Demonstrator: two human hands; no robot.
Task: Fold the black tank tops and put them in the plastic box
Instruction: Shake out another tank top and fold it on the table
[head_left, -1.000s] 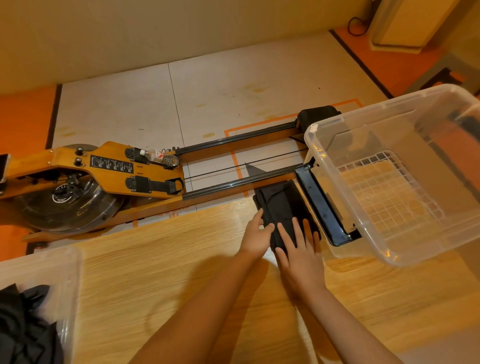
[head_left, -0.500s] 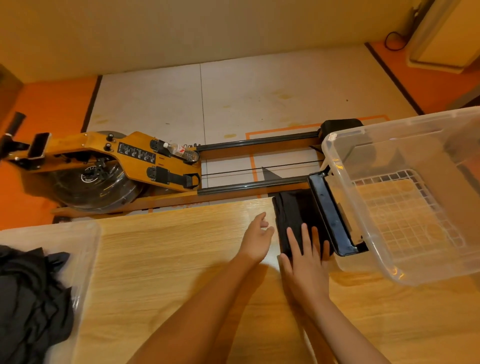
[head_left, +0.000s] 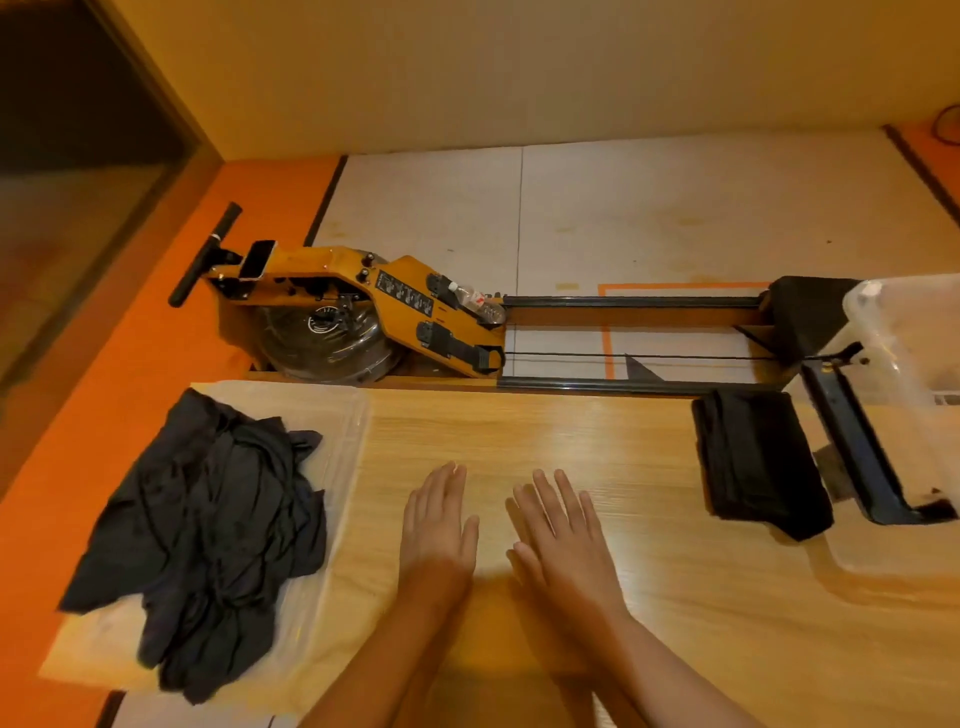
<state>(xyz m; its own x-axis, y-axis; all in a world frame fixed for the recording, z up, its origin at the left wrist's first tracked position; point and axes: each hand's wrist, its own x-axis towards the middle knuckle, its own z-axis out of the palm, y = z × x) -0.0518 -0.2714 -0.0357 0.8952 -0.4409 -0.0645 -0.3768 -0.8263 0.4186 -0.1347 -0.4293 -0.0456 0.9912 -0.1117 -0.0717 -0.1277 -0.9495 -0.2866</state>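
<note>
A folded black tank top (head_left: 758, 460) lies on the wooden table (head_left: 545, 431) at the right, beside the clear plastic box (head_left: 904, 332), which is cut off by the frame's right edge. At the left, a heap of unfolded black tank tops (head_left: 208, 525) fills another clear plastic container (head_left: 340, 436). My left hand (head_left: 439, 519) and my right hand (head_left: 561, 530) hover flat over the middle of the table, fingers straight, palms down, holding nothing. Both are well apart from the folded top.
A wooden rowing machine (head_left: 374, 312) stands on the floor just beyond the table's far edge, its rails running right. A dark blue lid (head_left: 862, 457) leans by the right box. An orange floor strip and a dark doorway lie to the left.
Both hands have let go of the folded tank top and moved left to the middle of the table. My view has swung left, bringing the heap of unfolded tops into sight.
</note>
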